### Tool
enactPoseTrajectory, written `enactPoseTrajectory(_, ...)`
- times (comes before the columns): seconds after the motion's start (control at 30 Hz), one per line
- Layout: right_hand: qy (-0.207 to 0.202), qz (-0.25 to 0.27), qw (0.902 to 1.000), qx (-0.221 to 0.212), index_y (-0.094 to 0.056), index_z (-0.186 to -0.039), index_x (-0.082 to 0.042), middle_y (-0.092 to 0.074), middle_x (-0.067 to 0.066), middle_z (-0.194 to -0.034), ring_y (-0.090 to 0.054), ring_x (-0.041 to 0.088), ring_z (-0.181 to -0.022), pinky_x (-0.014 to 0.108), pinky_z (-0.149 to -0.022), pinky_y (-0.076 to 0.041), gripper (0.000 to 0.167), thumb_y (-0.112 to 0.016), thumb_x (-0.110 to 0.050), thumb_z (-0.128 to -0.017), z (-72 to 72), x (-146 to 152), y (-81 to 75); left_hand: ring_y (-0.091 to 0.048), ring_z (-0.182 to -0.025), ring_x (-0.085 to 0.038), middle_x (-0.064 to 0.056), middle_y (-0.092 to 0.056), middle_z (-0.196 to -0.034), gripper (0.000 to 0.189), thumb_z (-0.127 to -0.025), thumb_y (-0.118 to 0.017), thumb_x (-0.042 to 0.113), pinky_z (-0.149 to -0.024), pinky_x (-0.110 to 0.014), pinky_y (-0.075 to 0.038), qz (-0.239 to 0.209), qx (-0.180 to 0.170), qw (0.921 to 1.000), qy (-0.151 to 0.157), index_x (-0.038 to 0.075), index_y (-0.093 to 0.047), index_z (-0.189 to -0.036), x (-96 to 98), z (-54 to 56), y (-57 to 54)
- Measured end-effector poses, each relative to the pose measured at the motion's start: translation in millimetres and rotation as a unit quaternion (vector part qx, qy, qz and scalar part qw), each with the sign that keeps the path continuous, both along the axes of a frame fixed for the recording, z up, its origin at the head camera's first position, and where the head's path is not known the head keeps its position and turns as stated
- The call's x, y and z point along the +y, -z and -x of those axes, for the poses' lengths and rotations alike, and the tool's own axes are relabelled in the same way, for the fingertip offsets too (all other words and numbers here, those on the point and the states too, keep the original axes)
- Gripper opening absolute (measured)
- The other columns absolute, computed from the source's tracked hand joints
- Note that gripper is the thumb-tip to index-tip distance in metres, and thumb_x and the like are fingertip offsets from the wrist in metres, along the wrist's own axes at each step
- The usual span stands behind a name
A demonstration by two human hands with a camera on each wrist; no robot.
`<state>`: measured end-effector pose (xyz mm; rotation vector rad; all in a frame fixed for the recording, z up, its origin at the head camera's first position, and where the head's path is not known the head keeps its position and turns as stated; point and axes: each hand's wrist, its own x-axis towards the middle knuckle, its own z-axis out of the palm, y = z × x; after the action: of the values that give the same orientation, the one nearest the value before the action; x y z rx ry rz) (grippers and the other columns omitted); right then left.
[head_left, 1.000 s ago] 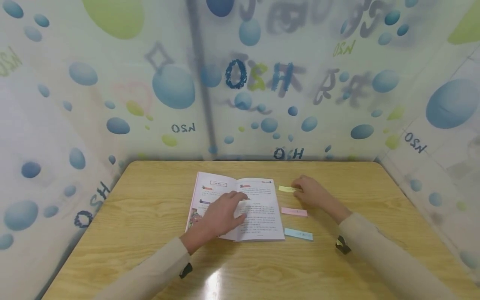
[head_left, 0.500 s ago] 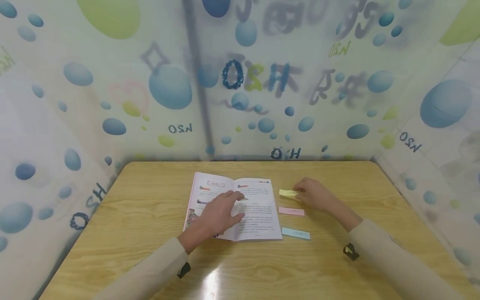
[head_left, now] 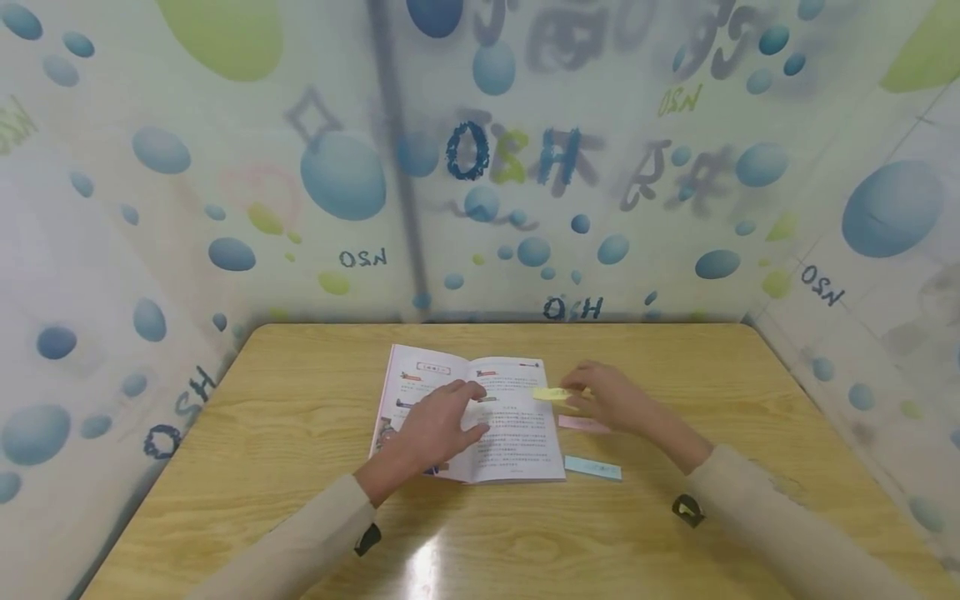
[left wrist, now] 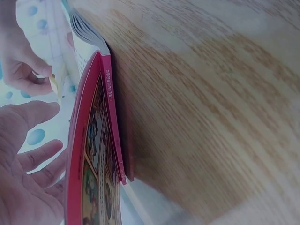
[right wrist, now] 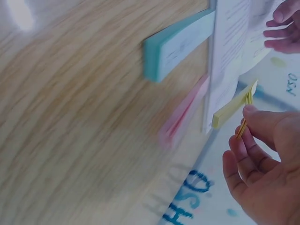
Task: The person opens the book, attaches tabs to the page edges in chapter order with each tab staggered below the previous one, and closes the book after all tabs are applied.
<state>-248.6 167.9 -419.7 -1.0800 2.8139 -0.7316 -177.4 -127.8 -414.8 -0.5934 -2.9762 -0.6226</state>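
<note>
An open book [head_left: 517, 433] with printed pages and a red cover lies on the wooden table. My left hand [head_left: 438, 429] rests over its pages, fingers spread and relaxed. Between thumb and fingers, my right hand [head_left: 611, 398] pinches a yellow sticky note pad [head_left: 550, 393], whose free end overlaps the right page's edge in the head view. In the right wrist view, some yellow sheets [right wrist: 249, 101] stand bent away from the rest of the pad. Below the right hand lie a pink sticky note pad [head_left: 581, 424] and a blue sticky note pad [head_left: 593, 468], beside the book.
The wooden table [head_left: 300, 400] reaches back to a wall [head_left: 637, 217] covered in translucent sheeting with blue and green bubbles and lettering. Similar sheeting stands on the left and right sides. Light glares off the table near the front.
My right hand has lifted the yellow sticky note pad from beside the book and moved it left, to the right page's edge. My left hand has stayed on the book.
</note>
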Motion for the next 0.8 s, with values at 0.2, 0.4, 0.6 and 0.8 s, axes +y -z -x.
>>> enactPoseTrajectory(0.2, -0.03, 0.002, 0.9995, 0.006, -0.072, -0.117, -0.005, -0.066, 0.0, -0.106, -0.064, 0.017, -0.099, 0.037, -0.088, -0.054, 0.023, -0.074, -0.009, -0.094, -5.2, -19, -5.5, -0.066, -0.103, -0.023, -0.007, -0.066, -0.119, 0.046, -0.091, -0.079, 0.031, -0.083, -0.039, -0.055, -0.004, 0.0, 1.0, 0.002, 0.01, -0.063, -0.128, -0.3, 0.1, -1.4)
enactPoseTrajectory(0.4, -0.064, 0.002, 0.9979, 0.014, -0.071, -0.118, -0.006, -0.067, 0.0, -0.11, -0.062, 0.018, -0.104, 0.038, -0.091, -0.052, 0.024, -0.073, -0.01, -0.095, -13.8, -35, -14.3, -0.066, -0.102, -0.022, -0.006, -0.066, -0.12, 0.045, -0.092, -0.079, 0.031, -0.081, -0.037, -0.056, -0.021, -0.002, 0.9998, 0.005, 0.009, -0.065, -0.128, 0.1, 0.1, -2.2)
enactPoseTrajectory(0.6, -0.088, 0.006, 0.9959, 0.021, -0.072, -0.116, -0.005, -0.068, 0.002, -0.112, -0.063, 0.019, -0.105, 0.039, -0.092, -0.052, 0.022, -0.073, -0.009, -0.095, -23.4, -47, -22.2, -0.067, -0.102, -0.023, -0.007, -0.067, -0.121, 0.045, -0.093, -0.077, 0.03, -0.081, -0.037, -0.056, -0.045, -0.005, 0.9989, 0.013, 0.007, -0.065, -0.13, 2.5, 0.0, -3.9)
enactPoseTrajectory(0.8, -0.093, 0.006, 0.9952, 0.029, -0.072, -0.116, -0.006, -0.066, 0.0, -0.109, -0.062, 0.014, -0.101, 0.034, -0.089, -0.053, 0.023, -0.075, -0.01, -0.094, -30.9, -55, -24.8, -0.07, -0.094, -0.017, -0.007, -0.07, -0.117, 0.037, -0.092, -0.078, 0.023, -0.077, -0.029, -0.057, -0.063, -0.012, 0.9976, 0.028, 0.006, -0.07, -0.124, 6.6, 1.9, -5.1)
